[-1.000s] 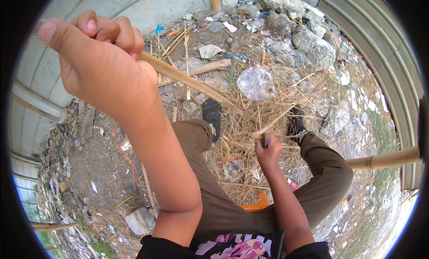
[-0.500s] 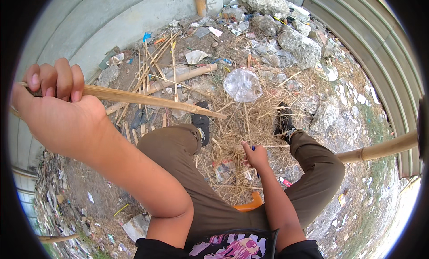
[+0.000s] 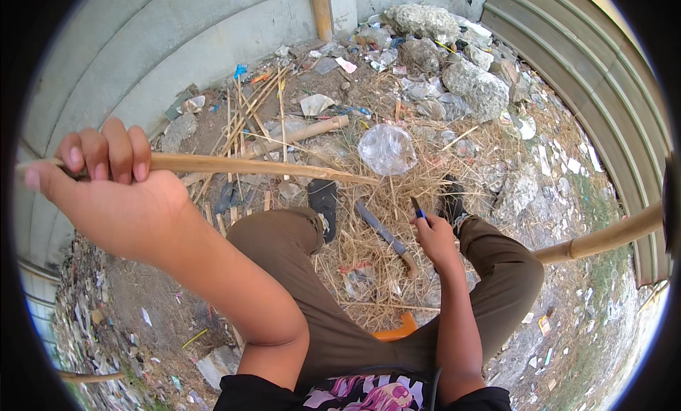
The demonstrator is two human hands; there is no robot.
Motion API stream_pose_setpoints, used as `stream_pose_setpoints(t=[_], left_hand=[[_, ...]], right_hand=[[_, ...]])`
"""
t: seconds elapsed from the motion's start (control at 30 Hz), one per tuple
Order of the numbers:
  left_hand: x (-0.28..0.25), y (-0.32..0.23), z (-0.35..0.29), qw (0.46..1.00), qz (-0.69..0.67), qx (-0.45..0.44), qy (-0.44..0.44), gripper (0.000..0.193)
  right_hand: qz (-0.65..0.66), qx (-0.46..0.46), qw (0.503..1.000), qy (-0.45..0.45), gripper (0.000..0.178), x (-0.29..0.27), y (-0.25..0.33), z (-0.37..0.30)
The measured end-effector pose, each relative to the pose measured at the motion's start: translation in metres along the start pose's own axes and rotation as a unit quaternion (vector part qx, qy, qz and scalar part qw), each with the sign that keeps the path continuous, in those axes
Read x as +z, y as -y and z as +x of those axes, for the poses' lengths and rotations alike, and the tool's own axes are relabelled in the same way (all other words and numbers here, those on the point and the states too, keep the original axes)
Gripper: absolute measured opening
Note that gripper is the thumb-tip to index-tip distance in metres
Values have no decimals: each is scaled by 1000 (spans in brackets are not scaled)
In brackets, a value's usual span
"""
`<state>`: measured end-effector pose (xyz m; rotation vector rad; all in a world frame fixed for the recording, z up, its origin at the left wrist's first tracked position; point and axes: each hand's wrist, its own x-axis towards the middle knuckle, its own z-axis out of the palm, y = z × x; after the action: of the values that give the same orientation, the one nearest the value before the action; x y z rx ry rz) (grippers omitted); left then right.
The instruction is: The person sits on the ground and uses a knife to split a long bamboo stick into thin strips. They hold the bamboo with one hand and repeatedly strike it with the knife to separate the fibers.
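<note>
My left hand (image 3: 113, 162) is raised at the far left, its fingers wrapped round a long, split bamboo strip (image 3: 262, 167). The strip stretches to the right above my knee, and its tapered end hangs over the straw. My right hand (image 3: 435, 239) is closed round a small blue-handled knife (image 3: 418, 209), whose short dark blade points away from me. Between my feet, a machete (image 3: 386, 235) with a wooden handle lies on the dry straw and shavings (image 3: 369, 283), just left of my right hand.
A clear plastic bag (image 3: 387, 149) lies ahead of my feet. Bamboo strips (image 3: 245, 116) and a bamboo pole (image 3: 312, 131) lie at the far left. Large rocks (image 3: 475, 81) stand by the corrugated fence (image 3: 589, 70). Another bamboo pole (image 3: 603, 236) juts in at right. Something orange (image 3: 397, 330) shows beneath me.
My right hand has moved right and forward, and its knife's dark blade now shows. The machete is now plainly visible on the straw. My left hand and the bamboo strip have shifted slightly right.
</note>
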<state>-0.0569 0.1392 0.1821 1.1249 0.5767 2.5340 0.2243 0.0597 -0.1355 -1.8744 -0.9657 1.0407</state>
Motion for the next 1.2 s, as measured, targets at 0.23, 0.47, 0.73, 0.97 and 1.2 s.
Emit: stream_pose_setpoints(t=[0.23, 0.47, 0.73, 0.97, 1.2], left_hand=[[-51, -31, -38, 982, -142, -109, 57, 47], [-207, -93, -112, 964, 90, -251, -9, 56], [-175, -161, -70, 370, 255, -449, 772, 36], [-85, 27, -112, 717, 275, -237, 595, 49], [-58, 62, -156, 509, -127, -749, 405, 33]], right_hand=[[578, 39, 812, 73, 43, 39, 119, -35], [664, 16, 698, 268, 16, 16, 129, -32], [487, -14, 822, 294, 14, -13, 153, -41], [415, -51, 849, 323, 12, -36, 175, -29], [59, -306, 949, 41, 20, -55, 130, 6]])
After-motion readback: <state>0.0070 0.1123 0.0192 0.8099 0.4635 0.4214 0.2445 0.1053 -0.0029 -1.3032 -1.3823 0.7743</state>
